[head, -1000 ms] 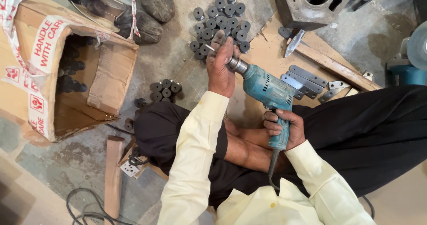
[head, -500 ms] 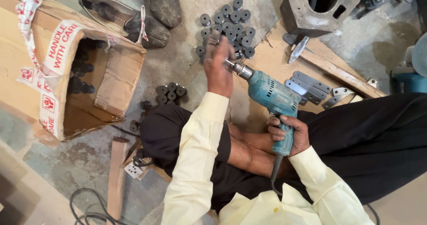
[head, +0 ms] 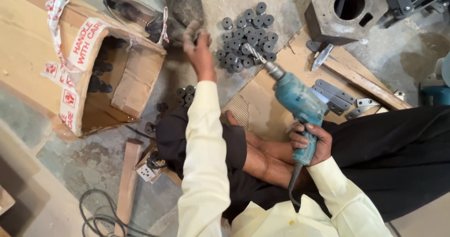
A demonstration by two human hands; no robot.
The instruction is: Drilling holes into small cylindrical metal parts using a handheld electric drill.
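Observation:
My right hand [head: 310, 142] grips the handle of a teal electric drill [head: 300, 101]. Its twist bit [head: 253, 55] points up-left at a pile of dark round metal parts [head: 248, 24] on the floor. My left hand [head: 199, 52] is stretched out to the left of that pile, near a dark shoe [head: 185, 3]. Its blurred fingers are closed around what looks like one small grey round part [head: 191, 30]. A smaller cluster of round parts [head: 187, 94] lies under my left forearm.
An open cardboard box [head: 79, 77] with dark parts inside lies at the left. At the top right stands a grey metal block with a round hole [head: 347, 12]. Flat metal plates [head: 335, 94] lie on cardboard, and a wooden strip [head: 126, 181] and a cable [head: 103, 213] at the lower left.
My left hand has left the drill's bit and swung left toward the shoe and the box. The drill bit is now bare. The right hand keeps its grip.

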